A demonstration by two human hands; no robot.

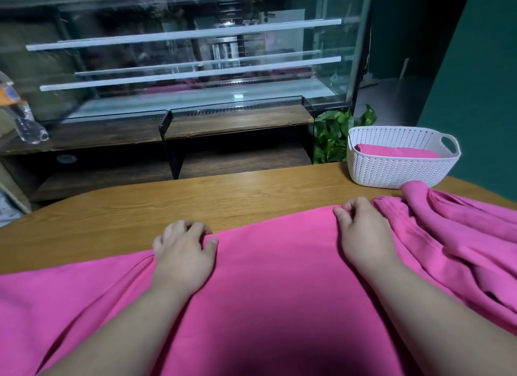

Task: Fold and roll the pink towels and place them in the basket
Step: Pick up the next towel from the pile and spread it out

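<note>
A pink towel (pixel 268 277) lies spread over the near part of the wooden table (pixel 195 199). My left hand (pixel 184 252) grips its far edge, fingers curled over the hem and thumb on top. My right hand (pixel 361 236) grips the same far edge further right, fingers curled round the cloth. More pink towel (pixel 458 236) lies bunched in folds at the right. A white perforated basket (pixel 397 168) stands at the table's far right corner with a rolled pink towel (pixel 394 153) inside it.
Beyond the table stands a glass display case (pixel 181 62) on a dark wooden shelf unit (pixel 237 121). A green plant (pixel 335 132) is left of the basket. A crumpled plastic bottle (pixel 25 115) lies at the far left. A green wall (pixel 475 82) rises on the right.
</note>
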